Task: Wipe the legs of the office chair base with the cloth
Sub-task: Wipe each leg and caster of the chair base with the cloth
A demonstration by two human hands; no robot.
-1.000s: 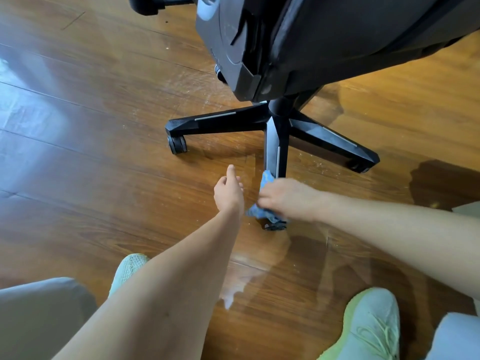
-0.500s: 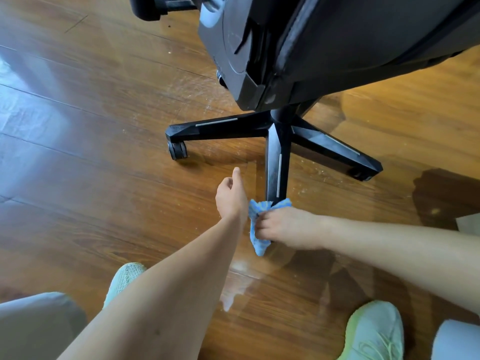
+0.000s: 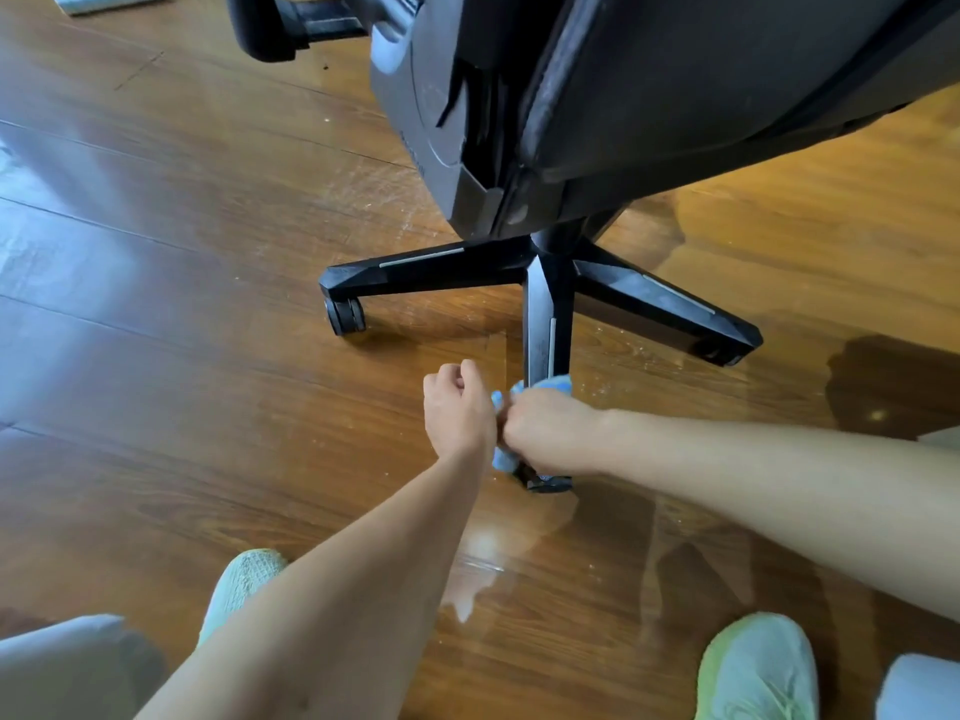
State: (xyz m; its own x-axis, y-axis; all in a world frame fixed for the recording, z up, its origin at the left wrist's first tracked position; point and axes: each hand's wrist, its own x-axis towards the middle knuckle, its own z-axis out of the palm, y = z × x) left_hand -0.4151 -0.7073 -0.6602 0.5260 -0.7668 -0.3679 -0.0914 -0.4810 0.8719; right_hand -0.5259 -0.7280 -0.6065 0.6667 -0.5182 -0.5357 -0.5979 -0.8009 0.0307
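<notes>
Two hands are meeting at the near end of the leg (image 3: 546, 324) that is pointing toward the camera. The right hand (image 3: 550, 433) is gripping the blue cloth (image 3: 540, 384) and pressing it around the leg's tip; bits of cloth are showing above the knuckles and below the hand at the left. The left hand (image 3: 457, 413) is sitting just left of it, fingers curled loosely and holding nothing, its edge touching the right hand and the cloth. A caster (image 3: 545, 481) is peeking out beneath the right hand, resting on the floor (image 3: 182, 356).

From the hub, another leg (image 3: 426, 270) is reaching left and ending in a caster (image 3: 345, 315), while a third leg (image 3: 670, 309) is running right toward the far side. The black seat (image 3: 675, 96) is hanging over the hub, filling the far right of the view, with an armrest (image 3: 280, 23) sticking out at the far left.

The glossy wooden floor is showing pale scuffs and specks around the base. A pale flat object (image 3: 104, 0) is lying at the far left edge. At the near edge, a green shoe (image 3: 241, 584) is showing on the left and another shoe (image 3: 758, 672) on the right, beside light trouser knees.
</notes>
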